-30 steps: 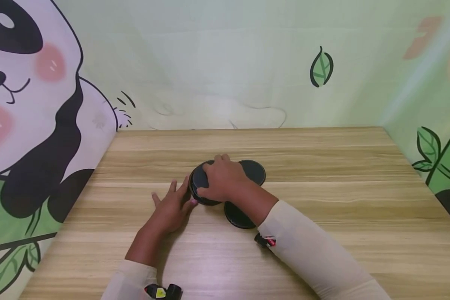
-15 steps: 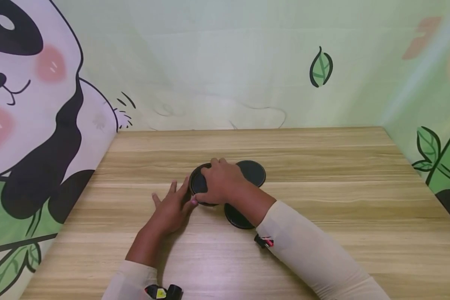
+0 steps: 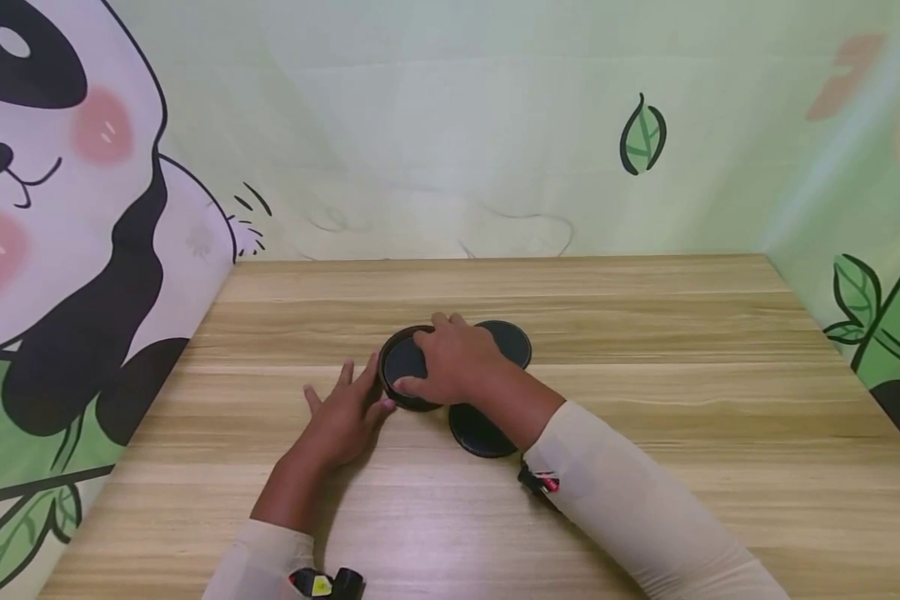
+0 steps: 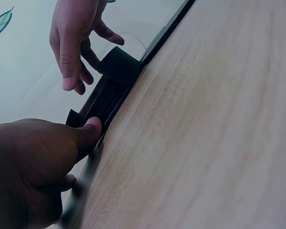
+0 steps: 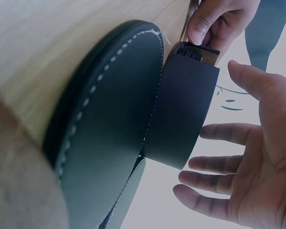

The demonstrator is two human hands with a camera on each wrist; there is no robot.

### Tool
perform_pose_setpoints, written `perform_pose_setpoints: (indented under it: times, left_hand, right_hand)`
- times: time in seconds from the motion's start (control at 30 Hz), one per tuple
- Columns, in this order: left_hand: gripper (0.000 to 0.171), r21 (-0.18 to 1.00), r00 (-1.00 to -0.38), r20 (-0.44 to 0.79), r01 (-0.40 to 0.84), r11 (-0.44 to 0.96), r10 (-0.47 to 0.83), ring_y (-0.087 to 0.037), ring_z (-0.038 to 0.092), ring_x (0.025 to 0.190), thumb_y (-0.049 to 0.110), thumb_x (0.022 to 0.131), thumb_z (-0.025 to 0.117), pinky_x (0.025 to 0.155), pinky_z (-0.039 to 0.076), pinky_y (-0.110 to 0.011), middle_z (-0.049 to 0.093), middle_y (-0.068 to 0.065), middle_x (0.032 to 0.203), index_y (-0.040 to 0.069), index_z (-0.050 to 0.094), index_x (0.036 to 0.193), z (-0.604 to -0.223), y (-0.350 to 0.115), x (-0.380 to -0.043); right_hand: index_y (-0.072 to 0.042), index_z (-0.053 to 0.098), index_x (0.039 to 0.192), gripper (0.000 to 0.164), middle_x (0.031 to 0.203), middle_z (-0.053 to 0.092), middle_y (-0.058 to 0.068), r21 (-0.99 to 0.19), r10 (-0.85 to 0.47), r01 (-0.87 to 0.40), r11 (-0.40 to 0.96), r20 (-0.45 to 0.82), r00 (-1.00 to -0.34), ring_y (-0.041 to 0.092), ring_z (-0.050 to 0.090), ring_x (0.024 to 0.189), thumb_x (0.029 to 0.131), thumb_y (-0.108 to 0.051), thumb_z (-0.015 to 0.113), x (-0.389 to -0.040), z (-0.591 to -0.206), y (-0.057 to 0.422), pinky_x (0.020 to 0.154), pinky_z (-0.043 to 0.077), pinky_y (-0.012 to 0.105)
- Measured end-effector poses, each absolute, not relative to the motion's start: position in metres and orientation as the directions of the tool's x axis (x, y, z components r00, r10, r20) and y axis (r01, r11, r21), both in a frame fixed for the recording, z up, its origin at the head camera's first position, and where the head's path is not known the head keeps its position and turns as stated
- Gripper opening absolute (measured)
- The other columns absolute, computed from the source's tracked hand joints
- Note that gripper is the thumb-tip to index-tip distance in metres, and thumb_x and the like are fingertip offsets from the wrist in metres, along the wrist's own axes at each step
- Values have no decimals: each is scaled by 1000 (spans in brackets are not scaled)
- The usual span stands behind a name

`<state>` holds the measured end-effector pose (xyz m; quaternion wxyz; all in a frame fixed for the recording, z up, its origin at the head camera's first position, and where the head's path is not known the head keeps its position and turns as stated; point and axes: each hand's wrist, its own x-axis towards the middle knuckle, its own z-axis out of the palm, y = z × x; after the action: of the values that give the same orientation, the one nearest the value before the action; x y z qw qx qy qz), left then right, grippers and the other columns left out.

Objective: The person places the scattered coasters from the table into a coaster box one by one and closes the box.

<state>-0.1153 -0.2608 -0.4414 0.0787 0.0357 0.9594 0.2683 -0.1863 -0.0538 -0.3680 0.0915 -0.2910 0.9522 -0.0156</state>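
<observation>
A round black coaster holder point(image 3: 420, 407) stands on the table with its slot turned towards my left hand. Inside is a stack of thin black coasters point(image 4: 109, 98); the top dark coaster point(image 3: 403, 367) shows in the head view. My left hand point(image 3: 348, 418) touches the holder's left side with thumb and forefinger, the other fingers spread on the tabletop side. Over the holder is my right hand point(image 3: 461, 360), its fingers parted and holding nothing in the right wrist view. Two more black coasters, one at the back point(image 3: 516, 343) and one at the front point(image 3: 482, 433), lie right of the holder.
The wooden table point(image 3: 645, 375) reaches back to a pale green wall cloth point(image 3: 435, 125) printed with a panda and leaves. Both forearms come in from the front edge, each with a small camera point(image 3: 538, 480) at the wrist.
The dark coaster under my right hand has dropped from above the rim into the holder. My right hand has shifted slightly right. The left hand keeps its place.
</observation>
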Motion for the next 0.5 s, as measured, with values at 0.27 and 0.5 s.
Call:
perform_pose_setpoints:
  times: [0.27, 0.5]
  left_hand:
    - [79, 516, -985, -130, 27, 856, 109, -50, 9, 170, 34, 114, 57, 118, -13, -92, 40, -27, 172, 13, 13, 177, -442, -260, -115]
    - [80, 512, -985, -137, 19, 858, 103, -50, 8, 170, 34, 114, 57, 118, -13, -91, 36, -28, 174, 13, 13, 177, -441, -260, -115]
  right_hand:
    - [-20, 51, 164, 85, 168, 48, 16, -132, -529, -513, 848, -172, -831, 37, 48, 154, 101, -76, 57, -194, -370, -45, 118, 49, 64]
    - [-21, 50, 165, 85, 170, 46, 17, -186, -508, -479, 858, -168, -845, 43, 45, 157, 101, -77, 54, -207, -369, -37, 126, 32, 73]
